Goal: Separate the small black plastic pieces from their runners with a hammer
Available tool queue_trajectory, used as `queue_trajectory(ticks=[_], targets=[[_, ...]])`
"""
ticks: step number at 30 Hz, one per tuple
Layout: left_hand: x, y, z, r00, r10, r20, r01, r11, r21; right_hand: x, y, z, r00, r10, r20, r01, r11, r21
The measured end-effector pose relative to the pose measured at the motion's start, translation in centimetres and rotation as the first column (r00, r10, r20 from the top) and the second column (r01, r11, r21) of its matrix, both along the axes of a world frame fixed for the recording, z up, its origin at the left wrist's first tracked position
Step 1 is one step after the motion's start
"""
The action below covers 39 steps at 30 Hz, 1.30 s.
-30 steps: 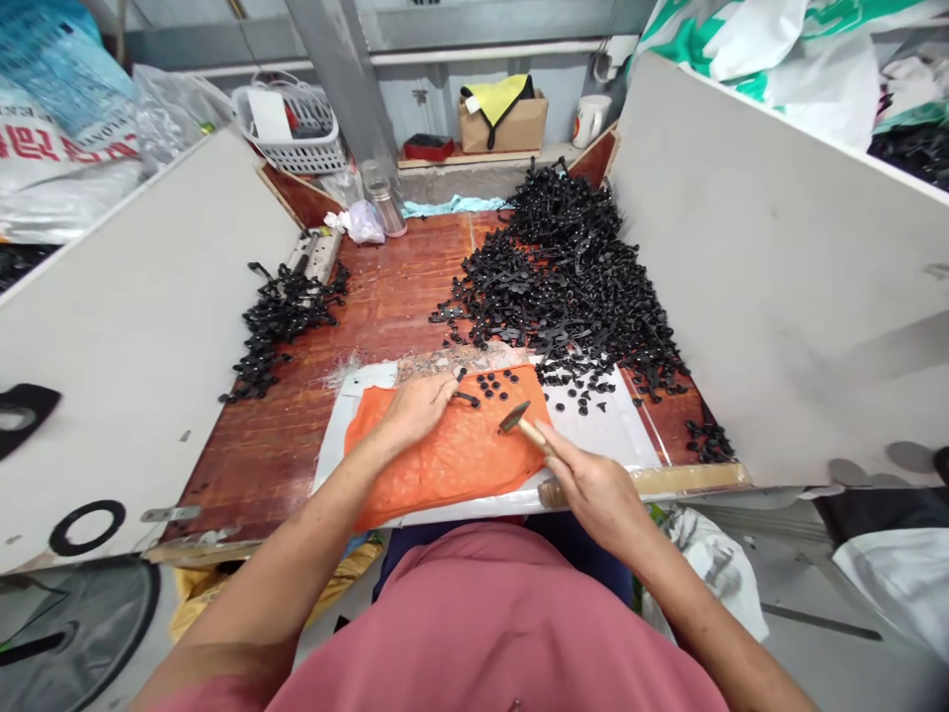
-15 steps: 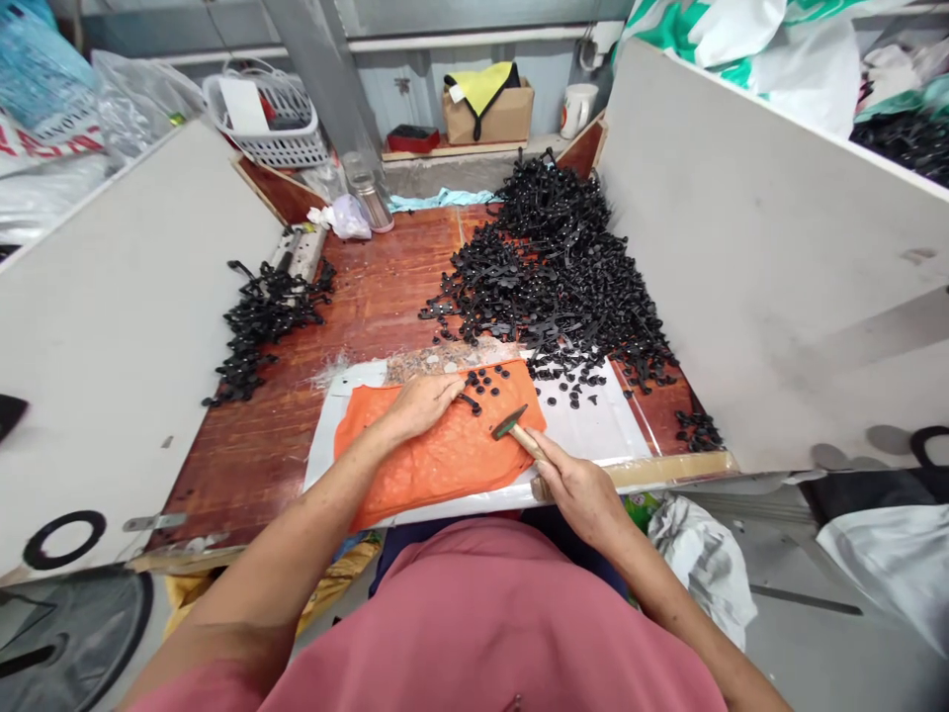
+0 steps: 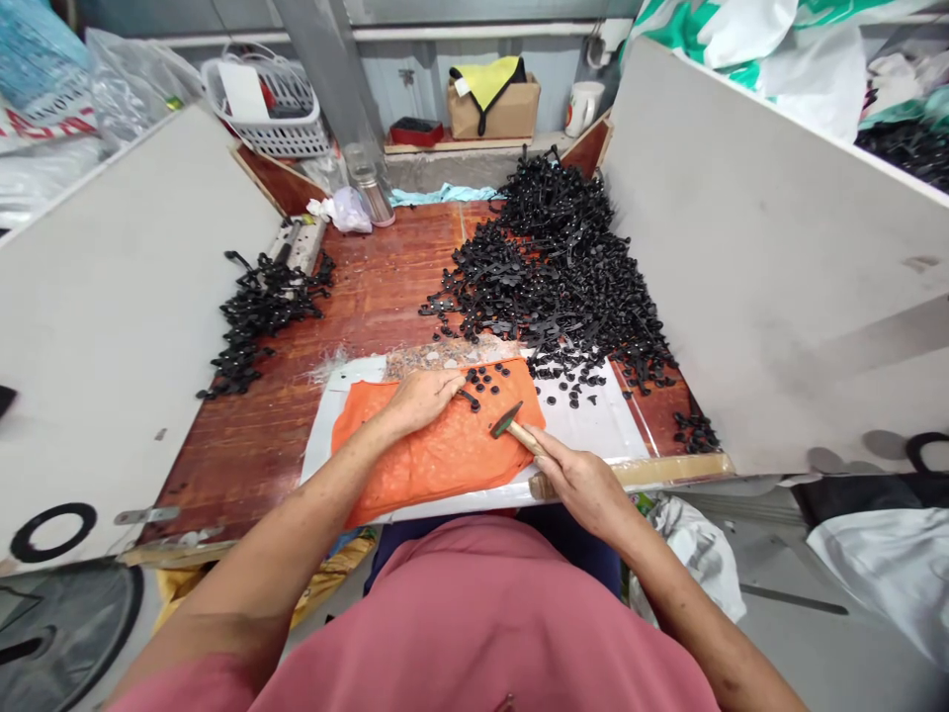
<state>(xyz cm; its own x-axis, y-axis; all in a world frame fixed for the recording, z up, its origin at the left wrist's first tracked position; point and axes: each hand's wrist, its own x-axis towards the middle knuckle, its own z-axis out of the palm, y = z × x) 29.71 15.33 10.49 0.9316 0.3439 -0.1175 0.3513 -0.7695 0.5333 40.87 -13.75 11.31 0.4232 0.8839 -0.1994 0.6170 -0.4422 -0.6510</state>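
Observation:
My right hand [image 3: 582, 485] grips a small hammer [image 3: 513, 427] by its wooden handle, the dark head hovering over an orange cloth [image 3: 437, 457]. My left hand [image 3: 419, 398] rests on the cloth and pinches a small black plastic piece [image 3: 468, 398] against it. Several loose black round bits [image 3: 485, 377] lie at the cloth's far edge. The cloth lies on a white sheet [image 3: 593, 425] at the front of a reddish wooden table [image 3: 386, 297].
A large heap of black plastic parts [image 3: 556, 277] fills the table's right side, a smaller heap [image 3: 259, 307] the left. Grey boards [image 3: 763, 247] wall both sides. A glass jar [image 3: 367, 183], white basket [image 3: 271, 99], cardboard box [image 3: 493, 104] and mug [image 3: 582, 107] stand at the back.
The hammer head has shifted slightly left and down over the cloth. My left hand stays on the black piece. The view has drifted a little.

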Motion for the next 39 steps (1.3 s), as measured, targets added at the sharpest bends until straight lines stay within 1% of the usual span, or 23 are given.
queue_trajectory(ticks=[2,5,11,14,17,19,22,25,27,28,30,32,33,36,37,39], targets=[[0.0,0.1,0.0,1.000,0.017,0.014,-0.017,1.000,-0.009,0.1,0.0,-0.1,1.000,0.005,-0.019,-0.005,1.000,0.011],[0.0,0.0,0.0,0.999,0.012,0.031,-0.011,1.000,-0.028,0.0,0.0,-0.6,1.000,0.002,-0.011,-0.002,1.000,0.011],[0.0,-0.2,0.3,1.000,-0.016,-0.004,0.016,1.000,-0.012,-0.2,-0.2,-1.3,0.999,-0.027,0.023,0.027,1.000,-0.010],[0.0,-0.1,0.4,0.999,-0.022,-0.024,0.022,1.000,-0.007,-0.1,-0.3,-1.1,0.998,-0.029,0.052,0.029,1.000,0.006],[0.0,0.2,0.4,0.998,-0.023,-0.055,0.023,1.000,-0.014,0.4,0.1,-0.1,0.995,-0.024,0.100,0.022,1.000,0.021],[0.1,0.4,0.3,0.997,-0.033,-0.063,0.032,0.999,-0.020,1.1,0.8,1.0,0.985,-0.058,0.165,0.054,0.998,0.030],[0.3,0.7,0.1,0.997,-0.053,-0.055,0.051,0.998,-0.034,2.1,2.8,2.9,0.948,-0.102,0.303,0.092,0.995,0.047],[0.4,0.8,0.0,0.997,-0.065,-0.044,0.062,0.996,-0.061,2.7,5.3,4.0,0.913,-0.073,0.401,0.049,0.996,0.069],[0.4,0.8,0.0,0.997,-0.077,-0.032,0.074,0.995,-0.066,2.8,6.8,3.9,0.897,-0.058,0.438,0.026,0.997,0.079],[0.4,0.8,0.0,0.996,-0.081,-0.030,0.079,0.995,-0.062,2.7,7.3,3.7,0.890,-0.044,0.454,0.017,0.998,0.064],[0.4,0.8,0.1,0.996,-0.078,-0.030,0.077,0.996,-0.039,2.6,8.1,3.1,0.877,0.002,0.481,0.001,1.000,-0.006],[0.3,0.7,0.1,0.997,-0.069,-0.035,0.069,0.997,-0.018,2.5,8.3,2.6,0.869,0.047,0.493,-0.013,0.997,-0.072],[0.2,0.6,0.1,0.997,-0.065,-0.035,0.065,0.998,-0.015,2.5,8.3,2.5,0.868,0.044,0.495,-0.009,0.997,-0.073],[0.2,0.4,0.1,0.998,-0.059,-0.038,0.058,0.998,-0.026,2.2,8.3,2.7,0.871,-0.009,0.492,0.017,1.000,-0.013],[0.2,0.4,0.2,0.997,-0.059,-0.042,0.058,0.998,-0.027,2.1,8.4,2.8,0.870,-0.001,0.494,0.018,0.999,-0.030],[0.3,0.3,0.2,0.997,-0.056,-0.050,0.055,0.998,-0.024,2.0,8.8,3.0,0.862,0.061,0.503,-0.004,0.994,-0.113]])
